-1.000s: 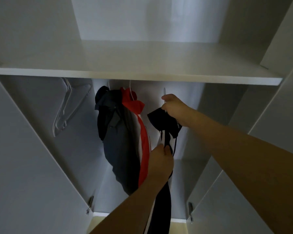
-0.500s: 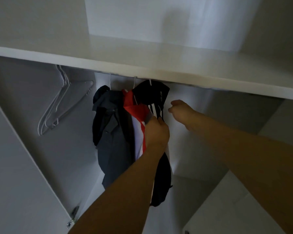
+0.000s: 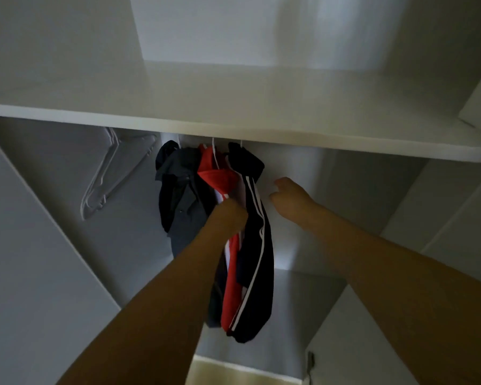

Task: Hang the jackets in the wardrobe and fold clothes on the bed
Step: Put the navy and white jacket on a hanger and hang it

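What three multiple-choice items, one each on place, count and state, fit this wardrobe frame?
1. Where do the empty white plastic hangers hang?
A. left of the garments
B. right of the garments
C. on the shelf

2. How many garments hang under the white wardrobe shelf?
A. one
B. three
C. five

3. What is the right hand doing?
A. gripping a hanger
B. pinching a sleeve
C. holding nothing, fingers relaxed

Answers:
1 A, the hangers sit left of the dark grey jacket.
2 B, the grey jacket, the red and white jacket and the black track jacket with white stripes.
3 C, it is clear of the black jacket, while the left hand is among the garments.
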The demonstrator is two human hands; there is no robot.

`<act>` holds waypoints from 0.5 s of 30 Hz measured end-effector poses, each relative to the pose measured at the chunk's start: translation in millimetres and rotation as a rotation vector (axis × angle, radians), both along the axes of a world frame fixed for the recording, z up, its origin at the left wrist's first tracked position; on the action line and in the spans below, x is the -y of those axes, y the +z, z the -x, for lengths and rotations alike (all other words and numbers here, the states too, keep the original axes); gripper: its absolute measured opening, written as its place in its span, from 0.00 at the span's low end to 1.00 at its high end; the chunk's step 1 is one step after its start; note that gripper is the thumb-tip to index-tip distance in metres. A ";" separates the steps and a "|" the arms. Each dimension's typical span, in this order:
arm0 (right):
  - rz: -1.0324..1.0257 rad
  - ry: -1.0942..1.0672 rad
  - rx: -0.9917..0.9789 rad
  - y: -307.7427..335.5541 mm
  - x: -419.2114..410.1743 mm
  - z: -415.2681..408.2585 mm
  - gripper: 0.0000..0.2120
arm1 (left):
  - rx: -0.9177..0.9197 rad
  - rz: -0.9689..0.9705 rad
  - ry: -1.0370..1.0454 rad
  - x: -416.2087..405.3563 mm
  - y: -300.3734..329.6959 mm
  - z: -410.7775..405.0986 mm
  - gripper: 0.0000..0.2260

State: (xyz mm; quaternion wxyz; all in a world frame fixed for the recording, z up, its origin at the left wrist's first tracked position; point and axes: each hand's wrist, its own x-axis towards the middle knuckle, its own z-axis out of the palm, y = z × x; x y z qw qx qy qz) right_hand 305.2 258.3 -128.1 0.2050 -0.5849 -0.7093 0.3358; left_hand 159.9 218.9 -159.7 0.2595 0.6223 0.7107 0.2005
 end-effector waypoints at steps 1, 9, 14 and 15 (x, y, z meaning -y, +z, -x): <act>-0.007 0.013 -0.023 2.0 11.5 -0.5 0.16 | -0.002 0.007 0.080 9.8 5.1 4.5 0.13; -0.088 0.041 -0.106 -18.7 74.3 -19.2 0.20 | -0.194 -0.097 0.110 62.5 -26.8 21.7 0.11; -0.043 -0.115 -0.066 -35.7 96.1 -45.7 0.25 | -0.227 -0.282 -0.129 57.7 -28.2 -5.0 0.16; -0.045 -0.157 -0.055 -37.0 100.7 -49.3 0.25 | -0.249 -0.321 -0.194 55.0 -30.0 -10.3 0.17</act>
